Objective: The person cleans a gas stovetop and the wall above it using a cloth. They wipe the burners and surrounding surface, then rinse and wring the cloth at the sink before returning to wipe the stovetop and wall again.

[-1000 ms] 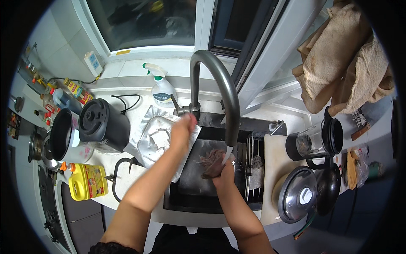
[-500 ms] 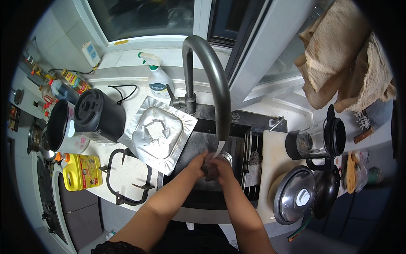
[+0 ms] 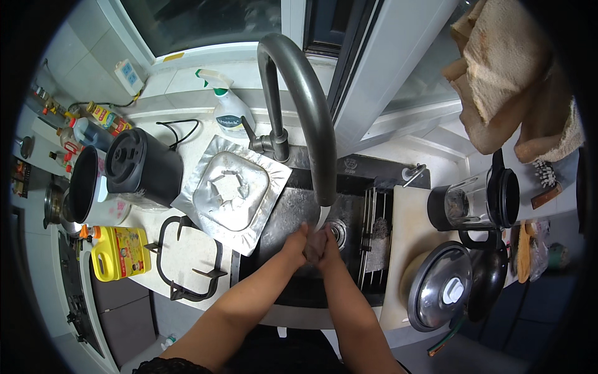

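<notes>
Both my hands are low in the dark sink [image 3: 283,212], under the stream of water [image 3: 322,217] from the tall grey faucet [image 3: 325,137]. Between them is a soft-looking, wet, grey-brown cloth [image 3: 316,247]. My left hand [image 3: 297,245] grips its left side, and my right hand [image 3: 331,251] holds the right side. Fingers on both hands are closed around it and partly hidden. Just beyond the right hand, the round metal drain [image 3: 337,230] shows.
A metal rack [image 3: 374,240] with a grey scrubber [image 3: 379,249] spans the sink's right side. Foil stove liner [image 3: 215,218], burner grate [image 3: 161,262] and yellow jug [image 3: 121,252] lie left. Spray bottle [image 3: 230,115] stands behind; lidded pot [image 3: 437,287] and blender jar [image 3: 464,202] stand right.
My hands have shifted slightly with the cloth, staying under the water. More of the drain now shows beside them. The whole view has moved a little.
</notes>
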Motion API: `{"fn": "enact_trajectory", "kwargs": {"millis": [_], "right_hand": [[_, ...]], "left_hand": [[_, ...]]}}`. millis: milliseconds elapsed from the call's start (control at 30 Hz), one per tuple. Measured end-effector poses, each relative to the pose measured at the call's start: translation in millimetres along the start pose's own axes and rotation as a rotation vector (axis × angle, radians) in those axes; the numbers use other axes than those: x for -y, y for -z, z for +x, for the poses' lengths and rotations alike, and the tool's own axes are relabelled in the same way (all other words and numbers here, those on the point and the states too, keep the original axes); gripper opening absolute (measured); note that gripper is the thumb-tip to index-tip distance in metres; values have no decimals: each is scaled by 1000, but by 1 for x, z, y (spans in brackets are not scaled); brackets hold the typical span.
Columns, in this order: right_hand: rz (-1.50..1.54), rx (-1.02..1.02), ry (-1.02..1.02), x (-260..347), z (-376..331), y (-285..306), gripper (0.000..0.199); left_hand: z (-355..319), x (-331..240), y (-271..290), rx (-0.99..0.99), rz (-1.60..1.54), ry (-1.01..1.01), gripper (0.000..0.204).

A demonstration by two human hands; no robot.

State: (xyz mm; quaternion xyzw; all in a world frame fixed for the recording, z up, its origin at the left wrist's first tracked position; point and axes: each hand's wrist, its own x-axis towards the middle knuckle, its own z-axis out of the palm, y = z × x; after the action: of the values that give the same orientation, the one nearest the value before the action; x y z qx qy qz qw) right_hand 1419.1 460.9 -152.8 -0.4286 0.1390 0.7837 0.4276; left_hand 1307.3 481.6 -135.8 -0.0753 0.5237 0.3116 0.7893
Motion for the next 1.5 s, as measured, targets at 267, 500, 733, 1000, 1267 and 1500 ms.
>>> {"fn": "enact_trajectory", "kwargs": {"millis": [267, 500, 733, 1000, 1267, 1500], "right_hand": [[-627, -152, 670, 0, 24, 29, 31], [-1058, -292, 897, 4, 10, 9, 43], [-1209, -501, 764, -4, 3, 1, 45], [-1194, -480, 887, -12, 14, 9, 41], [-1535, -464, 877, -10, 10, 1, 38], [-892, -344, 767, 9, 2, 17, 22]], "left_hand": [[3, -15, -1, 141, 113, 160, 59], [28, 19, -15, -59, 169, -207, 35], [16, 22, -13, -220, 209, -223, 51], [1, 15, -21, -337, 437, -277, 41], [72, 31, 38, -305, 1082, -794, 25], [15, -5, -1, -238, 361, -472, 24]]}}
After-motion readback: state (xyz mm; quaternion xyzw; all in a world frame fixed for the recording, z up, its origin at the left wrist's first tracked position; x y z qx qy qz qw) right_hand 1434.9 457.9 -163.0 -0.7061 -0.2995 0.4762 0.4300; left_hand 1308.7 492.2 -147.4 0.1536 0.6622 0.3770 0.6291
